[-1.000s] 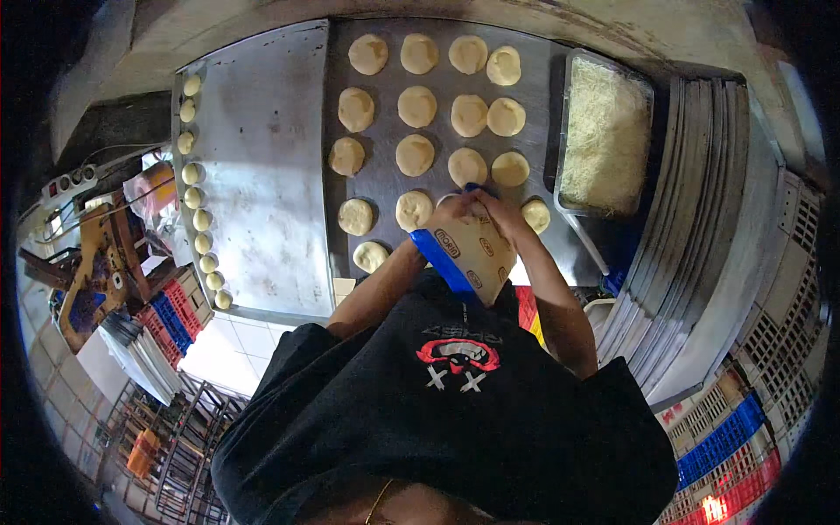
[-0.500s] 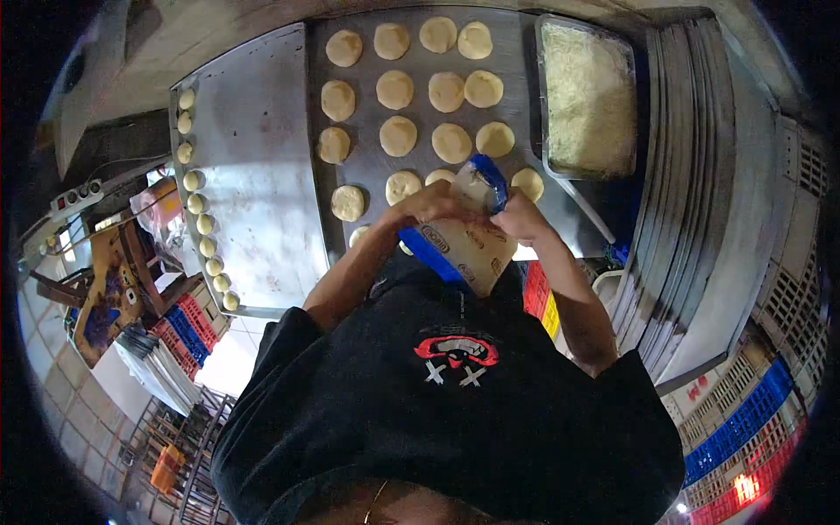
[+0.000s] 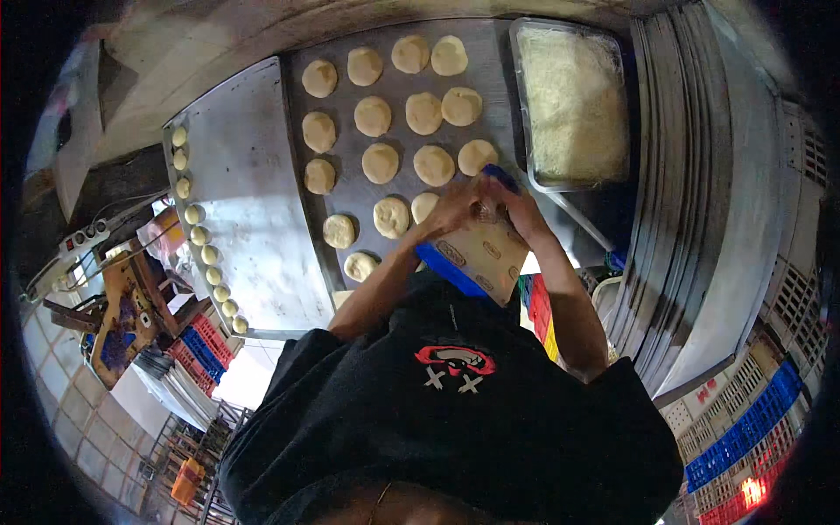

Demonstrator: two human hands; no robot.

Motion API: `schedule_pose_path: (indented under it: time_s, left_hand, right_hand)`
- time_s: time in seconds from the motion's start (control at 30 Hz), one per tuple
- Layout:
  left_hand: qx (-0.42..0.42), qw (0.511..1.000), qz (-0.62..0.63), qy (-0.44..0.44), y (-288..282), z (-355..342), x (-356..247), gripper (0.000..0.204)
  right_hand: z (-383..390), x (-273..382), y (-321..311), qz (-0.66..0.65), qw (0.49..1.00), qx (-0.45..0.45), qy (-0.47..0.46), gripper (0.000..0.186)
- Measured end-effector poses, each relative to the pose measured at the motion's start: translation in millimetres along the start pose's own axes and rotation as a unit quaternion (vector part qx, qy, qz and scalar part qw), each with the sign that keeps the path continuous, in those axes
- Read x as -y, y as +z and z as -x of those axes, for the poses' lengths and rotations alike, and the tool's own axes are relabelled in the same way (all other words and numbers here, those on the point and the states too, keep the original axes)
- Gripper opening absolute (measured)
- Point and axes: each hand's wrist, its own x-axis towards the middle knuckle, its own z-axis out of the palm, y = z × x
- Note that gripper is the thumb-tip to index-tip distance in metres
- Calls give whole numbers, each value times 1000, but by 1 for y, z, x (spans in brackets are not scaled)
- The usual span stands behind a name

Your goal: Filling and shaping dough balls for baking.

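Observation:
A soft bag (image 3: pixel 481 249), cream-coloured with a printed pattern and blue edges, is held upright close to my body. My left hand (image 3: pixel 457 210) grips its upper left side. My right hand (image 3: pixel 522 214) closes round the upper right, beside the blue top edge; the fingers partly hide the bag's mouth. Just beyond the hands, flattened dough rounds (image 3: pixel 381 164) lie in loose rows on a dark metal tray (image 3: pixel 347 194). Some nearest to me show dimpled tops. My arms and the bag cover part of the near rows.
Small dough balls (image 3: pixel 199 236) line the left edge of another metal tray (image 3: pixel 254 192). To the right stands a rectangular pan (image 3: pixel 528 131) of pale yellow, crumbly stuff. Stacked metal sheets (image 3: pixel 674 184) rise beyond it. Plastic crates (image 3: pixel 744 437) stand at lower right, and a power strip (image 3: pixel 85 238) hangs at left.
My view has shifted, so the trays appear lower and further left. My hands have drawn closer together at the bag's top, and its upper part is now more covered.

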Motion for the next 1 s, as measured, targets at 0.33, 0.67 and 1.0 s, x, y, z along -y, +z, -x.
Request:
schedule_pose_path:
  time_s: [0.33,0.67,1.0]
  left_hand:
    - [-85,954,217,-190,9,-13,61,39]
    - [-41,971,-233,-25,13,-16,18,31]
    - [13,966,-257,-14,19,4,35,37]
  right_hand:
    - [-50,-29,5,237,971,19,26,51]
    - [-47,-33,-3,222,974,-28,-31,49]
    - [-40,-44,-5,320,947,21,-8,51]
